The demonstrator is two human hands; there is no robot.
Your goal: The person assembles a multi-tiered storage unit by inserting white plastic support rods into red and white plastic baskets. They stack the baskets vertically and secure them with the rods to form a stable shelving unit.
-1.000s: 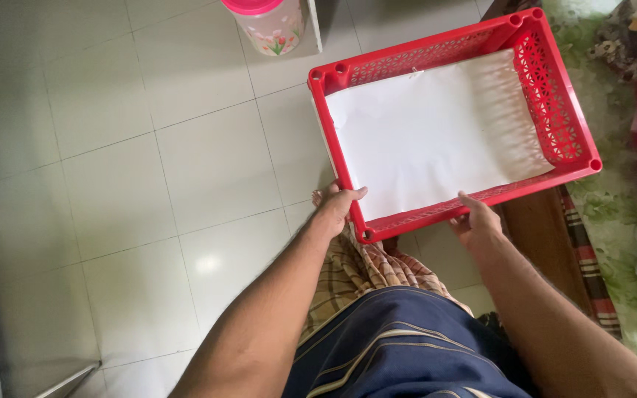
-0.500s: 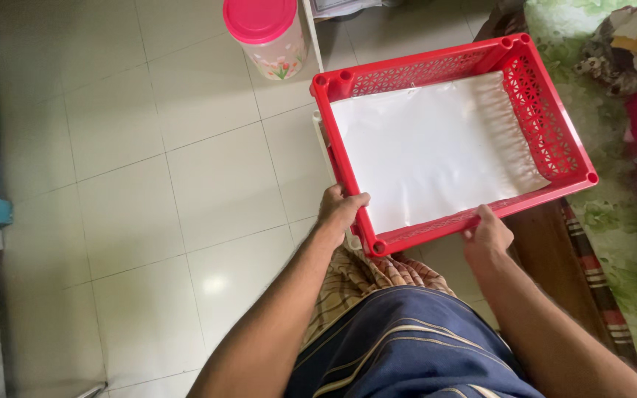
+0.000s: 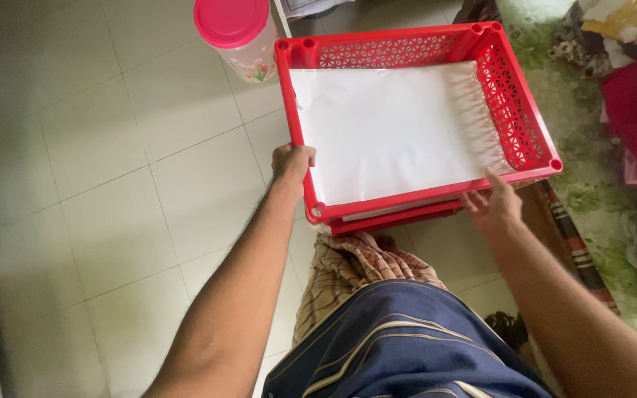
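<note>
Floor [image 3: 112, 191] of pale square tiles fills the left of the frame; green patterned rug [image 3: 591, 169] with heaped clothes at the right edge. One red lattice tray [image 3: 514, 110], upper centre, long axis roughly left-right, slightly tilted, lined with one white sheet [image 3: 392, 125]. One pink-lidded jar [image 3: 234, 33] just beside its upper-left corner. Left hand [image 3: 291, 161], fingers clamped on the tray's left rim. Right hand [image 3: 492, 206], fingers closed on the near-right rim.

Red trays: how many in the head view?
2. The top red tray, lined with white paper, is held by the left hand and right hand. A second tray's edge peeks out beneath; more may be hidden below.
</note>
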